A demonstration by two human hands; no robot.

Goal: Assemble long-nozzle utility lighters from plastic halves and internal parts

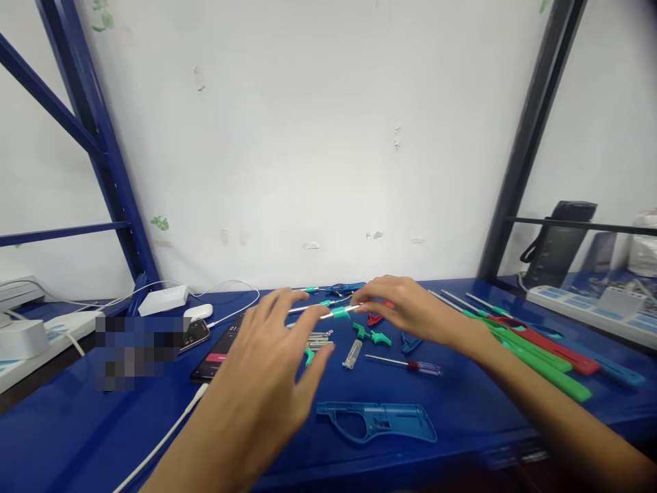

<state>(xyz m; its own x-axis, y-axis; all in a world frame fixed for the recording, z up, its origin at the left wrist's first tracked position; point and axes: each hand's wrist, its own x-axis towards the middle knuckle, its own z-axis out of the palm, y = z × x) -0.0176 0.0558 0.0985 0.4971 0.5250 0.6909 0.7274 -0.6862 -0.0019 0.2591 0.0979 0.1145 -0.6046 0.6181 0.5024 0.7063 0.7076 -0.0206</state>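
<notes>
My left hand (272,363) is over the blue table with its fingers spread and its thumb apart. Its index fingertip is close to a thin metal lighter tube (324,316) with a green collar (341,312); I cannot tell if they touch. On the other side, my right hand (403,306) has its fingertips closed at that tube's right end. Below the hands lie green triggers (380,338), a small clear fuel tank (352,355) and a screwdriver (423,368) with a clear handle. A blue lighter handle shell (405,419) rests nearest me.
Assembled long lighters in green (549,370), red (569,348) and blue (623,373) lie at the right. A phone (210,363), white cable (164,438), earbud case (198,312) and power strip (72,329) sit at the left. A white wall (318,150) stands behind.
</notes>
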